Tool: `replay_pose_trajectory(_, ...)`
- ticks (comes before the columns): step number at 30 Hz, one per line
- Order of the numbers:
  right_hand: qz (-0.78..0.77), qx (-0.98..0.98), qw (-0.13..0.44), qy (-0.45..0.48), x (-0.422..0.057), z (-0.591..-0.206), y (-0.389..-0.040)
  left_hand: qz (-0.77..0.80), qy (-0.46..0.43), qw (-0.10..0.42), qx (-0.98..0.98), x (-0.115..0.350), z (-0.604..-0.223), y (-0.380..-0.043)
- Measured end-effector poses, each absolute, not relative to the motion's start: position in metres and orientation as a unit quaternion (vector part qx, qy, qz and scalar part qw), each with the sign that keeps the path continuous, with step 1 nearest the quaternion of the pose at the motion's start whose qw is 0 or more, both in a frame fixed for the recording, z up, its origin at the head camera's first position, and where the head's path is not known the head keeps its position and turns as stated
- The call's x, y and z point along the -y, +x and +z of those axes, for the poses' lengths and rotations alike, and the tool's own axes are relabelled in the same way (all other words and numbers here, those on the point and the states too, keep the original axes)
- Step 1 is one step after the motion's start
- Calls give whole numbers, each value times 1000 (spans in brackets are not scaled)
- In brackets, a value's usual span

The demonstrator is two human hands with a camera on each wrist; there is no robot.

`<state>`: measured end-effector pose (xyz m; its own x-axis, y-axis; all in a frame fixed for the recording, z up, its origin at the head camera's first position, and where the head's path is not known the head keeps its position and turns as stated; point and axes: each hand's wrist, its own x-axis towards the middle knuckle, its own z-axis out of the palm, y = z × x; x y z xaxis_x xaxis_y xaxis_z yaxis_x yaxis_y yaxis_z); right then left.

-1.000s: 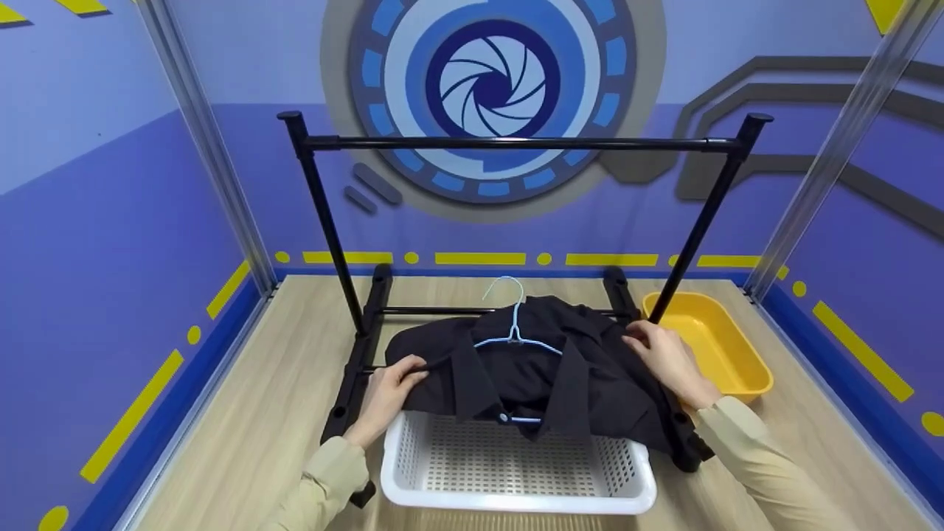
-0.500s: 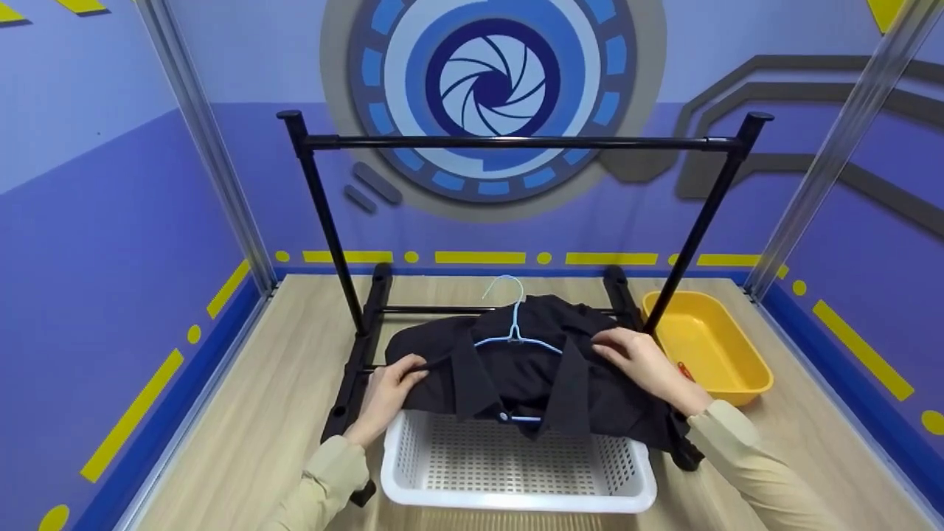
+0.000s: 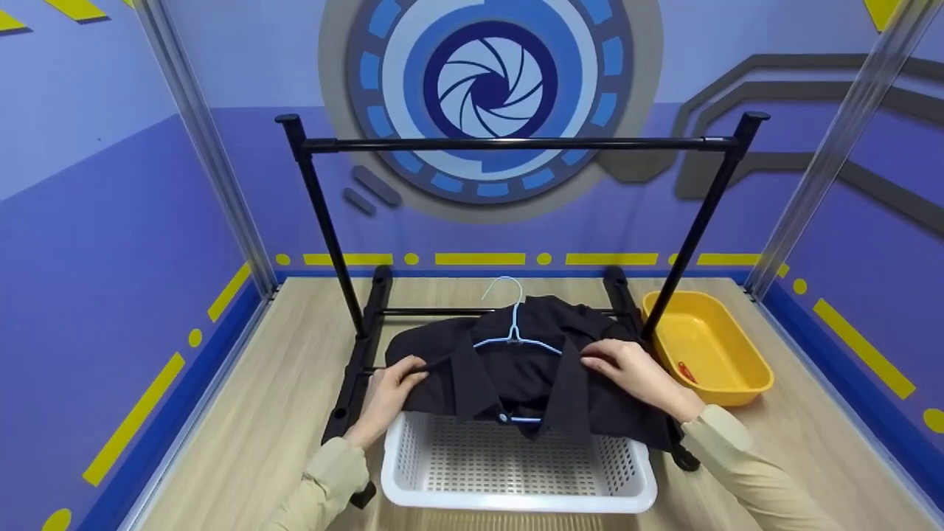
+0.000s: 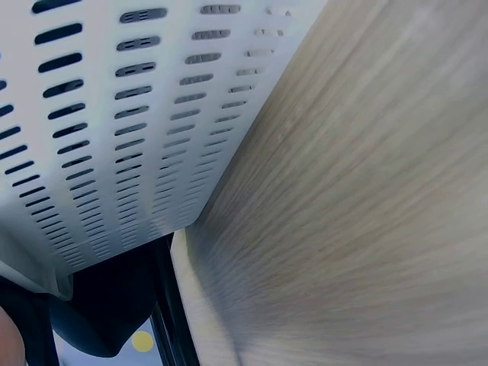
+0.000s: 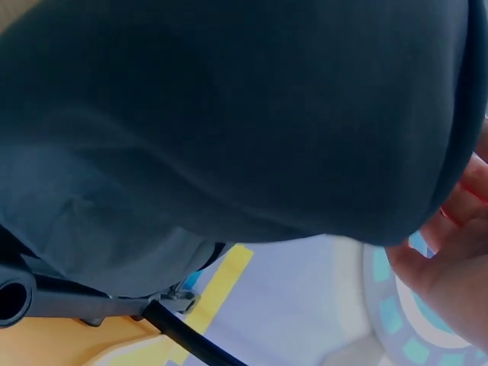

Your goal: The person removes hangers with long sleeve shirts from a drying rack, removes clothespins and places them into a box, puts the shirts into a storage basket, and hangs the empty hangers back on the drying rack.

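A black collared shirt [image 3: 619,413] lies across the back of a white slotted basket [image 3: 516,503], collar facing me. Inside it sits a light blue hanger [image 3: 515,330], its hook standing up out of the neck. At the shirt's left shoulder, my left hand [image 3: 385,394] pinches the cloth between thumb and fingers. My right hand [image 3: 636,375] pinches the fabric beside the right collar flap. In the right wrist view, the thumb and fingers [image 5: 457,259] meet the dark cloth [image 5: 252,130] at its edge. The left wrist view mostly shows the basket's side [image 4: 164,164].
Behind and around the shirt stands a black garment rack [image 3: 509,144], with its bar above and feet on both sides. A yellow tub [image 3: 715,343] holding a small red item [image 3: 686,371] stands at the right. Patterned walls enclose the wooden table [image 3: 243,413].
My right hand has moved left along the shirt, from its right shoulder to beside the collar, uncovering the red item in the tub. My left hand, the shirt and the hanger have stayed put.
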<state>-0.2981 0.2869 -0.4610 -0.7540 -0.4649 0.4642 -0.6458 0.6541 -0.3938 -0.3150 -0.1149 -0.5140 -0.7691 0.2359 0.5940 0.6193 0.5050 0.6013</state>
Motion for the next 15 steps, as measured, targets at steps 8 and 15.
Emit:
replay_pose_trajectory(8, 289, 878, 173, 340, -285, -467, -298, -436, -254, 209, 838, 116, -510, -315)
replay_pose_trajectory(15, 292, 871, 184, 349, -283, -467, -297, -471, -267, 130, 831, 119, -502, -314)
